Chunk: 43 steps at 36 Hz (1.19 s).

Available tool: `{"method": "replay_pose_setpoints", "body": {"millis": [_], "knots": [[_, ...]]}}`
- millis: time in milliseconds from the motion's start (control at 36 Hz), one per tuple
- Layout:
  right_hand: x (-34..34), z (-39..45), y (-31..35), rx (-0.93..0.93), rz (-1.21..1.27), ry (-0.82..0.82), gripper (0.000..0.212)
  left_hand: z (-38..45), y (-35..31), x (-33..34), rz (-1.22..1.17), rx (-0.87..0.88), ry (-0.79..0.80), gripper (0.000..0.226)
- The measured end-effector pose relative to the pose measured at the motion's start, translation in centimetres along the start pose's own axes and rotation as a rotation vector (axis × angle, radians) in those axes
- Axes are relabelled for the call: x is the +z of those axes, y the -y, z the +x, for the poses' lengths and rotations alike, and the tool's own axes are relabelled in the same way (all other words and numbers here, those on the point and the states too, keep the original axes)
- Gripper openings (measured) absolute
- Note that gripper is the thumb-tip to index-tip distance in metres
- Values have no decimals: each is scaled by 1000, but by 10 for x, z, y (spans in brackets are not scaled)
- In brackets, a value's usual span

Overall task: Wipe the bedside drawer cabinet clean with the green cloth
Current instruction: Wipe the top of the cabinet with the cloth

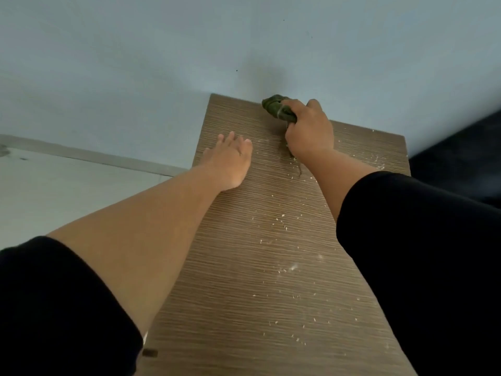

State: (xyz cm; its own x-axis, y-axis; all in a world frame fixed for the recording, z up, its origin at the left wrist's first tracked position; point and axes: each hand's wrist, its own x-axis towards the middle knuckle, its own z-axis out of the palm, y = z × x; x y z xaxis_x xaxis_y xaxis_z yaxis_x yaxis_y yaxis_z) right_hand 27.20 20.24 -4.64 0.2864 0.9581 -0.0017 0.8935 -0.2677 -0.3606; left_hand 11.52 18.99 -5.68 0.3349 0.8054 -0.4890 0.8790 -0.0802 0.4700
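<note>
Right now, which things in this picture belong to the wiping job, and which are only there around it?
Part of the job:
- green cloth, bunched in the right hand at the back edge
- cabinet top, wood grain
- pale crumbs scattered on it
- left hand, flat on the top

Only around it:
- blue-grey wall
- pale floor on the left
- dark area on the right, unclear

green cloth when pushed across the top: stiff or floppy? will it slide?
Likely floppy: the green cloth is bunched in folds in the right hand. It probably drags rather than slides on the ribbed cabinet top, pushing the white crumbs along.
</note>
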Motion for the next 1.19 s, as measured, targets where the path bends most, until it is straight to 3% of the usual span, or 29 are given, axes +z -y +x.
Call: {"method": "replay_pose_setpoints", "body": {"millis": [194,639,1028,1194], "knots": [[22,30,-3,-10,-112,17,48,10,8,14,182,22,-31,55],[36,46,-9,-90,-41,174,48,14,9,14,132,15,-15,55],[38,-46,-9,-210,-39,214,40,-11,7,3,-160,-48,19,51],[36,-111,-9,-234,2,229,37,-44,11,31,-91,12,-28,52]]}}
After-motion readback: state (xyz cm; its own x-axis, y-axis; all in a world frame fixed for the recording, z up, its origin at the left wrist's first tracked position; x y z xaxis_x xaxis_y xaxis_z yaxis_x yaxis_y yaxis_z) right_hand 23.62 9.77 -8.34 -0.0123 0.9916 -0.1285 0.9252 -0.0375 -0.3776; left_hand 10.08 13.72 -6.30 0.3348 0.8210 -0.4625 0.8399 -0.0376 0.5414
